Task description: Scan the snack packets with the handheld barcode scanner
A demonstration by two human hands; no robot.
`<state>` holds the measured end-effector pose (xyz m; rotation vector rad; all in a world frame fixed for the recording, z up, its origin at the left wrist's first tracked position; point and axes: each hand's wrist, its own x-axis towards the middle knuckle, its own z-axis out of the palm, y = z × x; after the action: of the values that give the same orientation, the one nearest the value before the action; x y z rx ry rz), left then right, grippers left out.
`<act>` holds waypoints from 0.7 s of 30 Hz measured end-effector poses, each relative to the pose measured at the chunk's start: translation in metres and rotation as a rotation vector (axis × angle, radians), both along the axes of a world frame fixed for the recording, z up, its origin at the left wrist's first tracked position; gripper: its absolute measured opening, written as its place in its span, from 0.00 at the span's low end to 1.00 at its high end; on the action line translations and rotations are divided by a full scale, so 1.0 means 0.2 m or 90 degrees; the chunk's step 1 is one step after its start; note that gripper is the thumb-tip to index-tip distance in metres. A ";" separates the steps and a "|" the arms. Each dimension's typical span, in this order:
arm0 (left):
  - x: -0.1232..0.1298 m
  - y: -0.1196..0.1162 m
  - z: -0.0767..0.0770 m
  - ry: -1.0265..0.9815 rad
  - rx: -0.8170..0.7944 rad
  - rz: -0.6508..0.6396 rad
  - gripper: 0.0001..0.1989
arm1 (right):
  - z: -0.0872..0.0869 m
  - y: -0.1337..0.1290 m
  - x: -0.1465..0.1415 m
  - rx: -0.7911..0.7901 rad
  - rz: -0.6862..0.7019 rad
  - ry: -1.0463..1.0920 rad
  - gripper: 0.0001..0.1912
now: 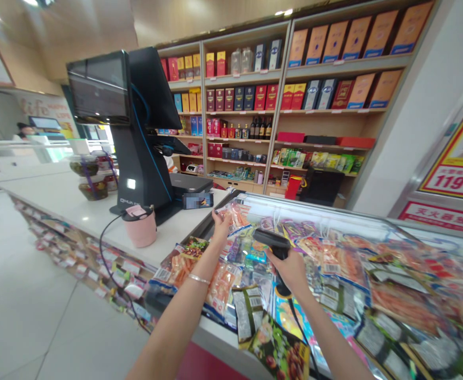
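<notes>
The room was a small shop under a wood-toned ceiling (97,24) with bright strip lights. Tall wooden shelves (282,100) lined the back wall, stacked with red, blue and orange boxed goods and a row of dark bottles. A plain white wall (421,105) stood to their right, beside a red-and-yellow poster (459,158). Pale floor tiles (29,306) stretched along the front of the white counter (57,198), whose far end ran toward the left. A black checkout terminal (136,126) stood near the counter's right end.

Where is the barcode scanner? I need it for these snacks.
In the right hand, the scanner is above the snack packets, right of the left hand.
</notes>
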<state>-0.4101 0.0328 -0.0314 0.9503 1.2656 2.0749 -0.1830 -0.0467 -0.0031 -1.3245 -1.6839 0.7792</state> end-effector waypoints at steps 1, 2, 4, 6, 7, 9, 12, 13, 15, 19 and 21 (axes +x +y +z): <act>0.00 -0.01 0.00 -0.023 0.012 -0.009 0.43 | 0.00 0.00 0.00 0.001 -0.005 -0.007 0.17; 0.00 -0.02 0.01 -0.042 0.021 -0.014 0.44 | 0.01 -0.01 0.00 0.002 -0.012 -0.016 0.17; 0.00 -0.03 0.02 -0.048 0.023 -0.006 0.45 | 0.01 -0.02 -0.01 0.002 -0.027 -0.038 0.15; -0.01 -0.04 0.03 -0.028 0.017 0.010 0.46 | 0.02 -0.02 -0.01 0.009 -0.043 -0.057 0.14; -0.01 -0.05 0.03 -0.016 0.014 0.020 0.46 | 0.02 -0.02 -0.01 0.014 -0.046 -0.066 0.13; -0.01 -0.05 0.04 0.013 0.003 0.040 0.48 | 0.02 -0.02 -0.02 0.027 -0.048 -0.086 0.12; 0.00 -0.06 0.04 0.053 -0.013 0.069 0.50 | 0.01 -0.02 -0.03 0.048 -0.066 -0.147 0.11; -0.01 -0.06 0.04 0.063 -0.014 0.075 0.50 | 0.01 -0.02 -0.03 0.060 -0.080 -0.169 0.11; 0.00 -0.07 0.04 0.081 -0.013 0.081 0.50 | 0.01 -0.02 -0.03 0.081 -0.103 -0.205 0.12; 0.00 -0.09 0.06 0.101 -0.017 0.094 0.48 | 0.00 -0.02 -0.03 0.090 -0.112 -0.244 0.14; 0.01 -0.09 0.06 0.094 -0.009 0.094 0.48 | 0.00 -0.02 -0.03 0.088 -0.109 -0.253 0.14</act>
<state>-0.4085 0.0140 -0.0186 1.0487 1.4648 2.1363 -0.1895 -0.0504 -0.0035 -1.5728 -1.8575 0.3054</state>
